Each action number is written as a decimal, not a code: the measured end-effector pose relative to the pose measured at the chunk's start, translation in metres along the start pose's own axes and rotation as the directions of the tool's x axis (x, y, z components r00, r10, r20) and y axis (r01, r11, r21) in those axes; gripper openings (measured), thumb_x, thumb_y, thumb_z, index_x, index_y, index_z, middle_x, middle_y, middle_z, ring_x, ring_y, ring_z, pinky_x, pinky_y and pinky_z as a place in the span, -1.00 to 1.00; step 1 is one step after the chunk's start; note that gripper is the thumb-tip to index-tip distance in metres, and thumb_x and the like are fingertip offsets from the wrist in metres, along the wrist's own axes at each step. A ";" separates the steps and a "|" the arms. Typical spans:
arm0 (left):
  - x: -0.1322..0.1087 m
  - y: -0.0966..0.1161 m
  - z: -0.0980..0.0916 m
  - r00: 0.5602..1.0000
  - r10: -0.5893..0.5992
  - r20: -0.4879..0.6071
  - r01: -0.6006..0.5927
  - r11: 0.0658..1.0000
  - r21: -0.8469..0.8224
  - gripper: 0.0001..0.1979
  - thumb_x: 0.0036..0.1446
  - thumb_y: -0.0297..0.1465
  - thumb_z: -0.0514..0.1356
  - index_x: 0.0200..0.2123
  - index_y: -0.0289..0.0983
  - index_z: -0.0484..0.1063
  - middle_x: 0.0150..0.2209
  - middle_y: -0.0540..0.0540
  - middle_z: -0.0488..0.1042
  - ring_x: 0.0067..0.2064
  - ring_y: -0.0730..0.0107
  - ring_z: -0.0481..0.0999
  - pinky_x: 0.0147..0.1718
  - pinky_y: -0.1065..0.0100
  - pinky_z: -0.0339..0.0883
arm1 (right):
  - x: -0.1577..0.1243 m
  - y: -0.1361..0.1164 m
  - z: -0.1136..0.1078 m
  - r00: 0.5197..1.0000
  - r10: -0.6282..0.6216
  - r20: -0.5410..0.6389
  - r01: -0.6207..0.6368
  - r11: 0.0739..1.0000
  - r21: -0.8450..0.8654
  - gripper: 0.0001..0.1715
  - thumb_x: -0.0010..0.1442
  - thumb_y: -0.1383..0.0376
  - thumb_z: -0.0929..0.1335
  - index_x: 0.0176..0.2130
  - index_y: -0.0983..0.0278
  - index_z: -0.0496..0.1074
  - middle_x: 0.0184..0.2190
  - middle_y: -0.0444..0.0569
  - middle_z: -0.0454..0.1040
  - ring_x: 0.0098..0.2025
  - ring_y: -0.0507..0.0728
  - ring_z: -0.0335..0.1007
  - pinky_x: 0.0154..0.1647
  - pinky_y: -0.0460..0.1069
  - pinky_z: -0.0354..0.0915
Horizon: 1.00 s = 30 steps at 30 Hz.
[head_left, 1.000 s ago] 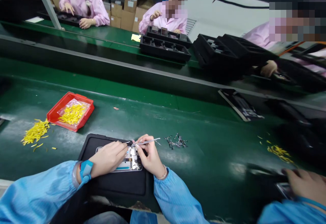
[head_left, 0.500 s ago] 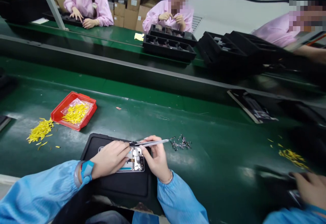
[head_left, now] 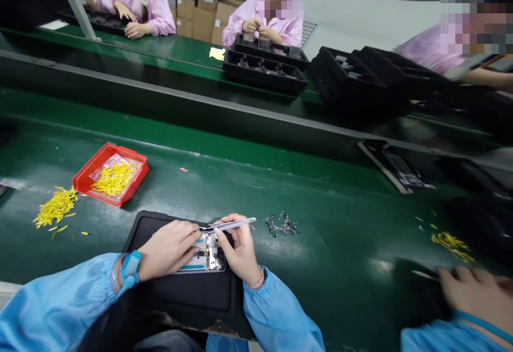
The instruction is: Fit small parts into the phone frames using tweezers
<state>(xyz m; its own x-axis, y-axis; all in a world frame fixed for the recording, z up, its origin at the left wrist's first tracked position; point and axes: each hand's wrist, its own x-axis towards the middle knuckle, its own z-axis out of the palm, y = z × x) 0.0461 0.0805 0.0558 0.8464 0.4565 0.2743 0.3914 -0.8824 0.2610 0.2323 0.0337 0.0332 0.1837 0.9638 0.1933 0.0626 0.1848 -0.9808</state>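
An opened smartphone (head_left: 214, 251) lies on a black padded mat (head_left: 192, 293), its circuit board, metal plate and blue strips showing. My left hand (head_left: 172, 245) lies over the left part of the phone and grips it, the fingers bent across its top and hiding much of it. Between thumb and fingers of my right hand (head_left: 240, 250) are pale metal tweezers (head_left: 234, 224), pointing left over the phone's far edge. Their tips meet a small dark part close to my left fingertips, too small to name. Several small black-and-silver pieces (head_left: 282, 224) lie just right of my right hand.
A red bin (head_left: 134, 185) holds a bag of yellow strips, with a pile of yellow strips (head_left: 56, 206) beside it. At right lie more yellow strips (head_left: 452, 245) and a co-worker's hand (head_left: 473, 293). Black trays (head_left: 264, 71) stand across the bench before people in pink.
The view has shifted slightly. My hands stay at the phone, and the tweezers tilt a little differently. At the right, the co-worker's hand has moved left.
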 end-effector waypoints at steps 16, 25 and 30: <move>-0.002 -0.004 -0.003 0.985 -0.166 -0.044 0.144 0.939 -0.312 -0.83 0.27 -0.42 -0.02 -0.28 -0.27 0.35 -0.23 -0.09 0.48 -0.24 0.43 0.52 -0.25 0.47 0.41 | -0.009 -0.012 -0.001 0.997 -0.068 -0.026 0.069 0.996 0.048 -0.84 0.21 0.29 0.35 -0.21 0.16 0.26 -0.34 -0.11 0.35 -0.30 0.05 0.44 -0.27 -0.04 0.43; 0.001 -0.002 -0.004 0.976 -0.215 -0.040 0.192 0.927 -0.322 -0.81 0.24 -0.47 -0.03 -0.34 -0.25 0.36 -0.25 -0.06 0.46 -0.28 0.48 0.53 -0.29 0.52 0.38 | -0.008 -0.010 -0.002 0.990 -0.130 0.063 0.136 0.986 -0.099 -0.86 0.20 0.36 0.33 -0.21 0.17 0.29 -0.35 -0.08 0.38 -0.28 0.10 0.44 -0.27 0.00 0.39; 0.000 -0.004 -0.003 0.973 -0.230 -0.032 0.206 0.918 -0.338 -0.83 0.23 -0.47 -0.01 -0.36 -0.24 0.34 -0.24 -0.05 0.46 -0.26 0.48 0.52 -0.28 0.51 0.37 | -0.007 -0.010 -0.002 0.982 -0.178 0.066 0.186 0.972 -0.145 -0.88 0.21 0.38 0.32 -0.22 0.19 0.29 -0.37 -0.06 0.38 -0.30 0.11 0.43 -0.30 0.02 0.39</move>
<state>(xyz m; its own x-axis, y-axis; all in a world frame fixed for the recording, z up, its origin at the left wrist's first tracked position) 0.0440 0.0841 0.0575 0.7221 0.6502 0.2363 0.4115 -0.6782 0.6089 0.2320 0.0245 0.0421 0.1045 0.9259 0.3630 0.2371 0.3313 -0.9133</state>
